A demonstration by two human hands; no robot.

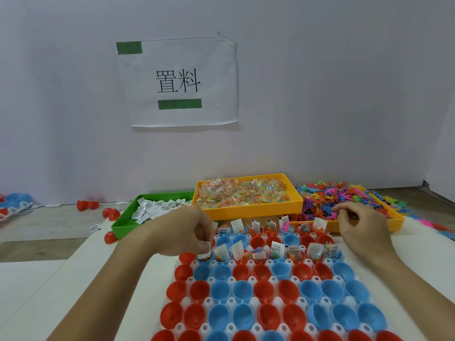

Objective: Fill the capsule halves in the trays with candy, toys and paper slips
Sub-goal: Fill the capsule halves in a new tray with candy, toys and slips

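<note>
Empty halves (268,291) wait while left fingers (205,247) pinching a slip (204,255) could miss; right fingers (344,215) curl, contents unclear.

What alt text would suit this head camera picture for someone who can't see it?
A left hand pinches a white paper slip over a white tray of red and blue plastic capsule halves, while the right hand reaches toward an orange bin of colourful plastic toys.

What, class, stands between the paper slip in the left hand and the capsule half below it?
Nothing visible. The left hand pinches the paper slip right over the blue capsule half at the filled row's left end, whose mouth is open.
</note>
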